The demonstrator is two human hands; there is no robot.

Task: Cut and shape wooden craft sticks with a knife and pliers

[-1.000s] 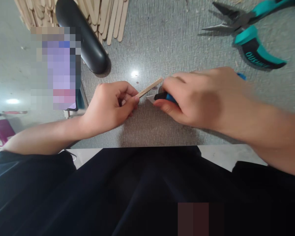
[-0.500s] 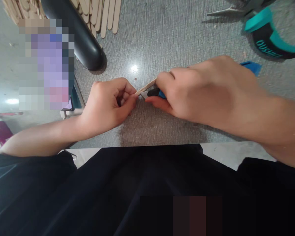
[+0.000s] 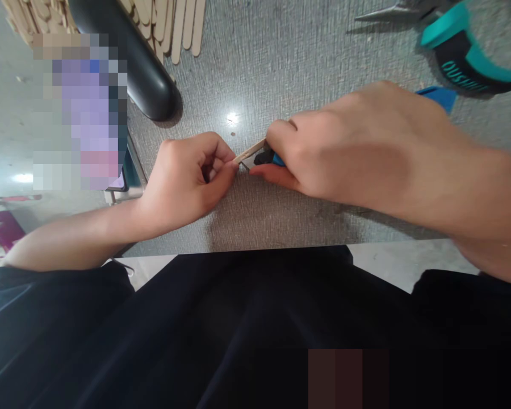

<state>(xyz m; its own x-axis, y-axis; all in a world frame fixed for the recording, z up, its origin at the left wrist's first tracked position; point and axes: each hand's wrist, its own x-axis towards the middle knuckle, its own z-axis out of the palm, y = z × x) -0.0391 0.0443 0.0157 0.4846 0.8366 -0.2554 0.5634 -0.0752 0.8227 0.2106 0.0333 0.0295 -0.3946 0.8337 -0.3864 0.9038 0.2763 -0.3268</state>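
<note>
My left hand is closed, pinching one end of a thin wooden stick that lies on the grey table. My right hand is wrapped round a blue and black utility knife. Its short blade rests against the stick right beside my left fingertips. The knife's blue tail sticks out behind my right hand. Most of the stick is hidden under my right hand.
A pile of wooden sticks lies at the back left, partly under a black cylinder. Teal-handled pliers lie at the back right. The table's near edge runs just above my dark-clothed lap.
My right hand slid the knife leftward along the stick toward my left fingertips, covering more of it. The left hand stayed put.
</note>
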